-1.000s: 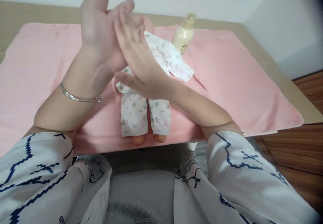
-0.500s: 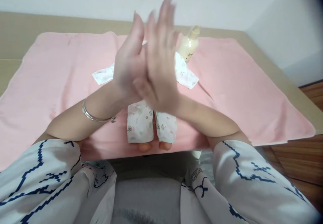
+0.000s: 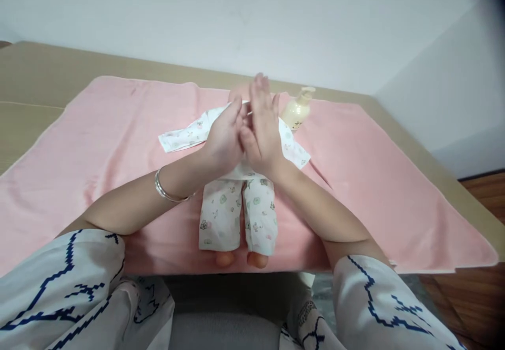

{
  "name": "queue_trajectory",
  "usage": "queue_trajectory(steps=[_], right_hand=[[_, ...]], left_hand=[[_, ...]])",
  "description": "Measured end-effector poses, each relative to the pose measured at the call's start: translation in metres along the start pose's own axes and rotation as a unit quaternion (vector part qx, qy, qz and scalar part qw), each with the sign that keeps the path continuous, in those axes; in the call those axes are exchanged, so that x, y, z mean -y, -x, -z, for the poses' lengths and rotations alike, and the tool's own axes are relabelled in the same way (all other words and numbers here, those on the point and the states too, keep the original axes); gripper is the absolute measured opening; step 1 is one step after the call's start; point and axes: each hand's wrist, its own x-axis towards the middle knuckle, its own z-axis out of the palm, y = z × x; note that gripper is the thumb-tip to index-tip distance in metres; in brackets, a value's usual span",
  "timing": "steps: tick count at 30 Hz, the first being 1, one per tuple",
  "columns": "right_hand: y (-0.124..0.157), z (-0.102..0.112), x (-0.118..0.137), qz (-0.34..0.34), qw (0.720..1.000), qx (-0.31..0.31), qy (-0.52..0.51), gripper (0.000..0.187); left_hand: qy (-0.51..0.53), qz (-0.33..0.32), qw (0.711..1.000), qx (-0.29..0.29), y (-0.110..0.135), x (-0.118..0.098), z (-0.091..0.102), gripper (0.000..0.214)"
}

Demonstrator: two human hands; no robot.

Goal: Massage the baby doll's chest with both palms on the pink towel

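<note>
My left hand and my right hand are pressed palm to palm above a doll. The right hand's fingers are stretched out and point away from me. The left hand is slightly cupped against it, a silver bangle around its wrist. No object shows between the palms. Lying on its back, the doll wears a white patterned top and trousers, its feet toward me. My hands cover its chest and most of its head. A pale yellow pump bottle stands beyond the right hand, near the doll's sleeve.
A pink blanket with some wrinkles lies under the doll and bottle, spread over a tan table. The table's far side meets a white wall. At the lower right, wooden flooring shows past the blanket's edge.
My hands have come down and farther from me, still palm to palm; their motion blur has lessened. The view has tilted upward, and more of the doll's top shows.
</note>
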Motion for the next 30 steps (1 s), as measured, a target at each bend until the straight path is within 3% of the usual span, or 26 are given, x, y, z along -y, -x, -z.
queue_trajectory(steps=[1,3,6,9,13,16,18,21,23,27,30], right_hand=[[-0.001,-0.005,-0.004,-0.024,1.000,-0.015,-0.011,0.062],[-0.001,-0.017,-0.009,-0.059,0.997,0.028,-0.039,0.063],[-0.001,-0.031,-0.021,-0.038,0.990,0.136,-0.028,0.056],[-0.005,-0.033,-0.046,-0.023,0.983,0.181,0.013,0.049],[-0.012,-0.027,-0.078,-0.063,0.975,0.208,0.036,0.053],[-0.010,-0.026,-0.073,-0.144,0.966,0.194,0.091,0.065],[-0.005,-0.027,-0.058,-0.154,0.960,0.185,0.143,0.066],[-0.003,-0.027,-0.048,-0.067,0.963,0.227,0.125,0.058],[-0.008,-0.025,-0.056,-0.040,0.965,0.243,0.089,0.054],[-0.013,-0.022,-0.074,-0.151,0.966,0.194,0.084,0.061],[-0.005,-0.025,-0.061,-0.176,0.961,0.169,0.133,0.062]], left_hand=[[-0.010,-0.018,1.000,0.001,-0.010,0.002,0.009,0.051],[-0.069,-0.088,0.993,-0.021,-0.033,0.012,0.031,0.044],[-0.218,-0.146,0.964,-0.052,-0.063,0.035,0.062,0.046],[-0.310,-0.171,0.934,-0.048,-0.074,0.059,0.076,0.056],[-0.398,-0.229,0.887,-0.051,-0.063,0.077,0.074,0.054],[-0.427,-0.250,0.867,-0.061,-0.056,0.079,0.071,0.052],[-0.426,-0.258,0.863,-0.087,-0.054,0.079,0.070,0.051],[-0.419,-0.258,0.863,-0.113,-0.054,0.078,0.070,0.048],[-0.422,-0.251,0.863,-0.115,-0.053,0.078,0.070,0.047],[-0.444,-0.233,0.858,-0.111,-0.052,0.076,0.068,0.045],[-0.456,-0.234,0.852,-0.109,-0.051,0.076,0.068,0.043]])
